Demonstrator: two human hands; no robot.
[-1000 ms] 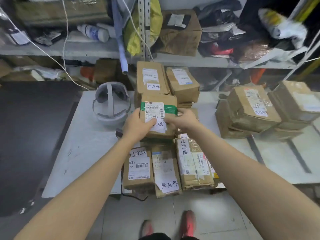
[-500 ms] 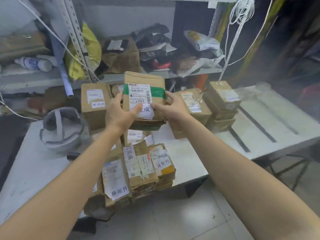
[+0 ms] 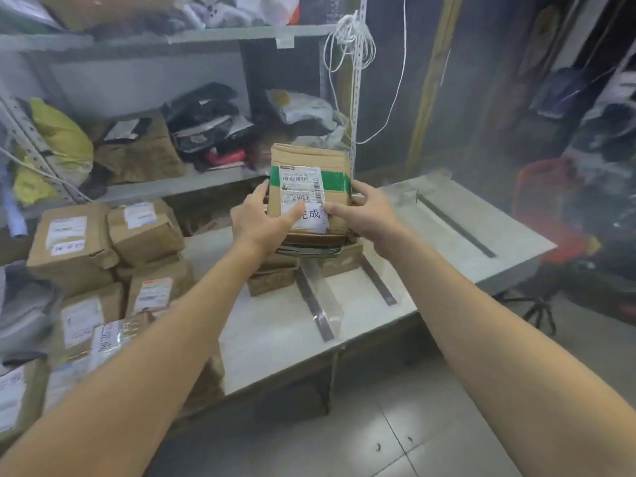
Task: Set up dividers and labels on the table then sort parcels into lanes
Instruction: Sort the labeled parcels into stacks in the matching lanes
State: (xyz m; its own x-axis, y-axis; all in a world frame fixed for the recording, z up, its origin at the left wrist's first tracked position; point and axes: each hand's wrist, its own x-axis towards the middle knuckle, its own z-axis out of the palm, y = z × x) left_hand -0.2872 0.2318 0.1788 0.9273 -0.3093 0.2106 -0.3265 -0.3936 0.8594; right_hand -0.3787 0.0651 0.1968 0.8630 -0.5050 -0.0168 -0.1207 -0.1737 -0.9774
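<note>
I hold a brown cardboard parcel [image 3: 309,187] with a green tape band, a white shipping label and a handwritten paper tag, over a low stack of parcels [image 3: 272,277] on the white table [image 3: 285,339]. My left hand [image 3: 258,222] grips its left edge, thumb on the tag. My right hand [image 3: 364,215] grips its right edge. Dark divider strips [image 3: 315,304] with a clear upright panel [image 3: 328,294] run across the table beneath; another strip [image 3: 454,225] lies further right.
Several labelled cardboard parcels [image 3: 103,256] are piled on the table's left part. A metal shelf [image 3: 172,180] with bags and boxes stands behind. White cord [image 3: 351,43] hangs from a shelf post. A red chair [image 3: 550,215] and a tripod base [image 3: 540,311] stand right of the table.
Both hands have carried the green-taped parcel rightward from the left pile to above the lane dividers; my view turned right with it.
</note>
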